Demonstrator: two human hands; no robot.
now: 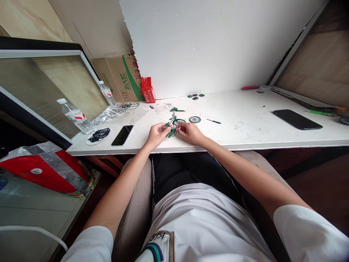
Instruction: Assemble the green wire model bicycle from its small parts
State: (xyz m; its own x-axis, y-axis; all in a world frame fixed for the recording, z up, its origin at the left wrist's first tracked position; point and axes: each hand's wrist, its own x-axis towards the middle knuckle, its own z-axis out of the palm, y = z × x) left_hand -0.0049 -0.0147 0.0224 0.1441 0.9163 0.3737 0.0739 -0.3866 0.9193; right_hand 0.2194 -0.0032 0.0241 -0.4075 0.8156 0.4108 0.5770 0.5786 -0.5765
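Note:
Near the table's front edge, a small green model bicycle (173, 123) is between my two hands. My left hand (159, 134) pinches its left side with thumb and fingers. From the right, my right hand (191, 131) has its fingertips closed on the model's lower right part; the exact piece is hidden. A loose spoked wheel (195, 119) with a green rim lies just beyond my right hand. Behind the bicycle is a small green part (177, 110). To the right rests a thin dark screwdriver (213, 121).
Several small green and dark pieces (195, 97) lie near the white back panel. At left are a phone (122, 135), a plate of black parts (98, 136), water bottles (76, 116), and a red box (148, 90). Another phone (297, 119) lies at right.

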